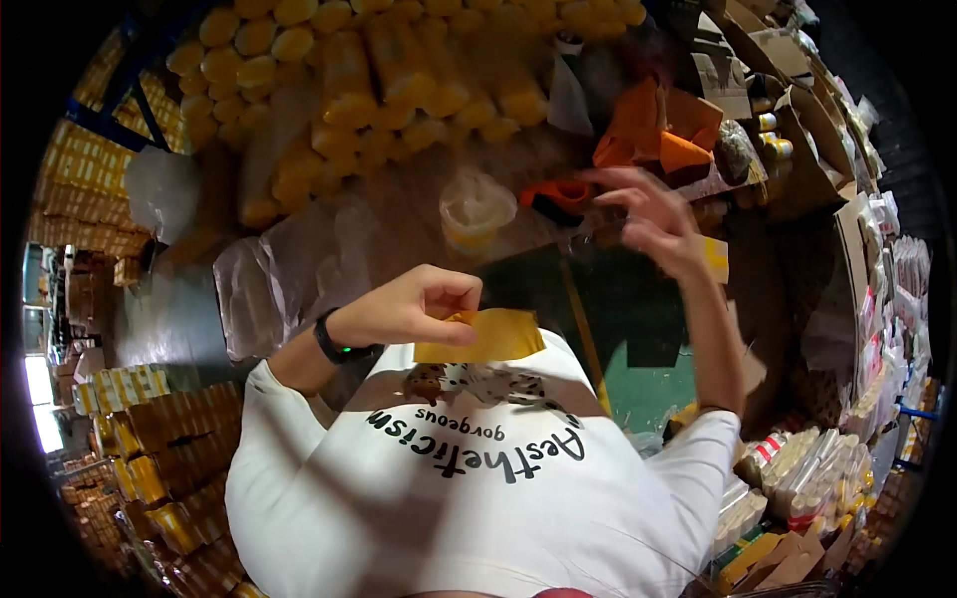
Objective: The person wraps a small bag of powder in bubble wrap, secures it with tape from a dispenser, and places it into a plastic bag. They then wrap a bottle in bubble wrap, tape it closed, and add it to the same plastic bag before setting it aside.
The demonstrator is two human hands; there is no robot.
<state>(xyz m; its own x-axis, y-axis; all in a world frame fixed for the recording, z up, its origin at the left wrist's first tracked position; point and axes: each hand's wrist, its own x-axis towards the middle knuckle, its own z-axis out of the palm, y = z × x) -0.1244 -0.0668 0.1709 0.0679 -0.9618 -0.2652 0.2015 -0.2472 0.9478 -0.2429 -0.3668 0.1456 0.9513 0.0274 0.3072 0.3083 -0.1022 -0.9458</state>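
Note:
Between the thumb and fingers of my left hand is a flat yellow piece, paper or film, held in front of my white shirt. A dark wristband is on that wrist. My right hand is raised with its fingers apart, slightly blurred, and holds nothing. Just left of its fingertips lies an orange and black tool, perhaps a tape dispenser; its kind is unclear. A clear plastic bag with something yellow and white at its base stands on the work surface, between the two hands and farther away.
Many yellow-ended rolls in clear wrap are piled at the far side. An orange open container stands at the far right, near a white cone-shaped object. Clear plastic sheeting lies at left. Packed goods are stacked at lower right.

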